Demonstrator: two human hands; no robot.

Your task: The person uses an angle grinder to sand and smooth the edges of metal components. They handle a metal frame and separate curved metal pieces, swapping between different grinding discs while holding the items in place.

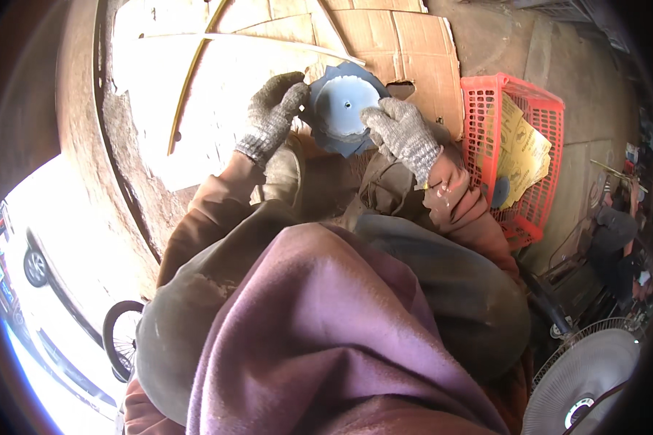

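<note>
Above my feet I hold a round disc (347, 106) with a pale blue face and a small hole in its middle. Around it sticks out a jagged dark blue-grey sheet (352, 145) that looks like roughly cut sandpaper. My left hand (272, 112), in a grey knitted glove, pinches the sheet's left edge between thumb and fingers. At the right edge, my right hand (406, 138), gloved the same way, grips with its thumb over the rim. The fingers behind the sheet are hidden.
Flattened cardboard (421, 54) covers the ground ahead, with thin strips (189, 80) lying across it. To my right stands a red plastic basket (479, 130) with yellow-backed sheets (522, 156) inside. A fan (584, 384) is at the lower right, a bicycle wheel (123, 337) at the lower left.
</note>
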